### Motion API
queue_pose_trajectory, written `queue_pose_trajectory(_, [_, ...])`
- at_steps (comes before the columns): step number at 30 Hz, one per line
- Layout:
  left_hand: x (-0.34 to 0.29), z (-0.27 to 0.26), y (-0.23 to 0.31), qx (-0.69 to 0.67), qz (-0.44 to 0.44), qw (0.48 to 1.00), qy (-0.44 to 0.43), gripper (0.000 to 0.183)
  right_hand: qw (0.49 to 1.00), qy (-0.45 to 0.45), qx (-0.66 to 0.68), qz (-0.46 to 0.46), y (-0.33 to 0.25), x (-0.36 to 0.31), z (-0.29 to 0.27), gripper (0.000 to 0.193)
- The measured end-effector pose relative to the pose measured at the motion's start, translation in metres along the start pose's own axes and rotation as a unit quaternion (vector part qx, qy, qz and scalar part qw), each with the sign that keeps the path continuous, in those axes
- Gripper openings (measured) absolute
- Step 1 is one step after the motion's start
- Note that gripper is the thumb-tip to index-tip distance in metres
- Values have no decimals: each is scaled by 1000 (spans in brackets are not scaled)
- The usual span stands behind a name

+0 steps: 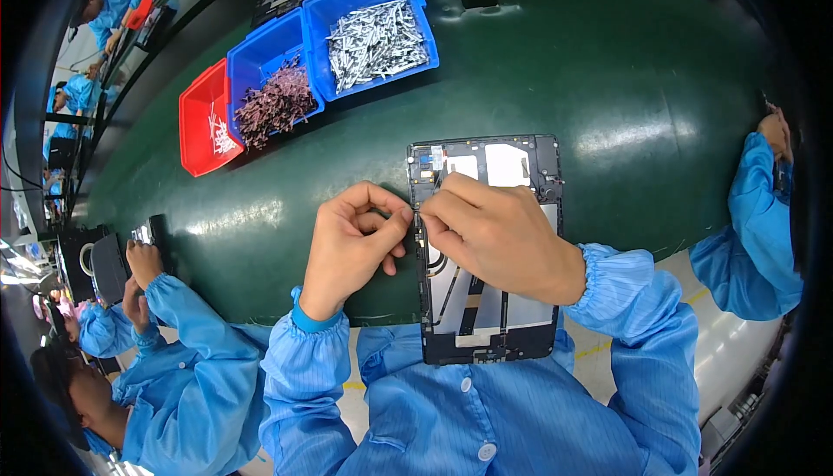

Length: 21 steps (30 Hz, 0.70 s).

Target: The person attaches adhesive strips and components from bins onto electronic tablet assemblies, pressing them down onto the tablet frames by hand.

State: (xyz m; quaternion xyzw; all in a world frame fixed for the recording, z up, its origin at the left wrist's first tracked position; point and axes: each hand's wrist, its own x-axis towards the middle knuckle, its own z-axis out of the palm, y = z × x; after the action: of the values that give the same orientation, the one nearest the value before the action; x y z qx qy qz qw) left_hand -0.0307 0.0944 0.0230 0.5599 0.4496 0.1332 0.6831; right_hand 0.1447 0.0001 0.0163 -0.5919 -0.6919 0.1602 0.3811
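Observation:
An opened tablet body (521, 313) lies in front of me, its inner side up, with black edges, pale panels, dark cables and small circuit parts; its near end reaches past the table edge. My right hand (508, 237) is over its upper middle, thumb and fingertips pinched together at the left edge. Whatever is in that pinch is hidden. Beside the same edge, my left hand (354, 242) has its thumb and forefinger closed together, the tips almost touching the tablet frame. Anything between them is too small to make out.
Beyond my hands on the green table (625, 85) stand a blue bin (420, 9) of silvery strips, a blue bin (260, 51) of brownish-pink pieces and a red bin (198, 124) of white strips. Co-workers in blue sit at left (195, 363) and right (755, 216).

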Motion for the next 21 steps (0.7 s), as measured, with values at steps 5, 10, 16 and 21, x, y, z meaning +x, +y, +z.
queue_pose_trajectory(5, [1, 1, 2, 2, -8, 1000, 0, 7, 1000, 5, -1, -3, 0, 0, 0, 9])
queue_pose_trajectory(10, [0, 2, 1, -18, 2, 1000, 8, 8, 1000, 13, 1, -16, 0, -1, 1, 9])
queue_pose_trajectory(16, [1, 2, 0, -16, 7, 1000, 1, 10, 999, 35, 26, 27, 0, -6, 0, 8])
queue_pose_trajectory(21, [2, 2, 3, -5, 9, 1000, -10, 11, 997, 24, 20, 66, -2, -2, -6, 8])
